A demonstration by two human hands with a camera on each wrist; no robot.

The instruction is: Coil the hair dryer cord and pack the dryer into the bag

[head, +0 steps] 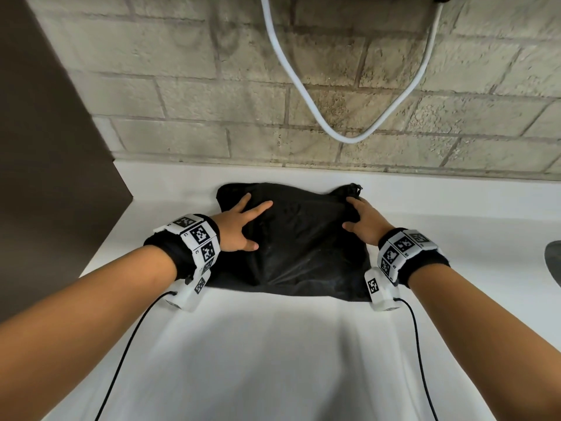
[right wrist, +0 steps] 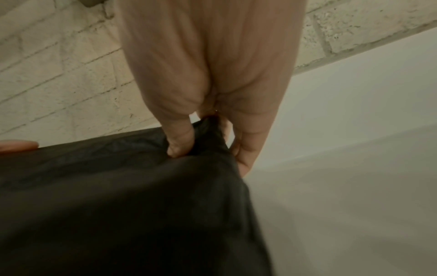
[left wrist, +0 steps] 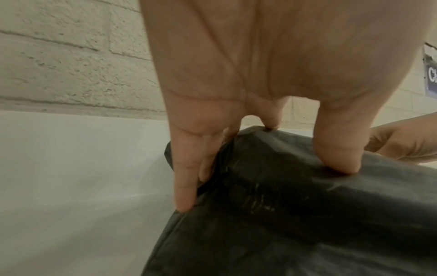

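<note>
A black fabric bag lies bulging on the white counter near the brick wall. My left hand rests on its left part with the fingers spread and straight; in the left wrist view the fingertips press into the bag. My right hand holds the bag's gathered right end by the drawstring knot. In the right wrist view its thumb and fingers pinch a bunch of the black fabric. No hair dryer or dryer cord shows; the bag's inside is hidden.
A white cable hangs in a loop on the brick wall behind the bag. A dark panel bounds the counter on the left. A dark rounded edge shows at far right. Thin black wires trail from both wrists.
</note>
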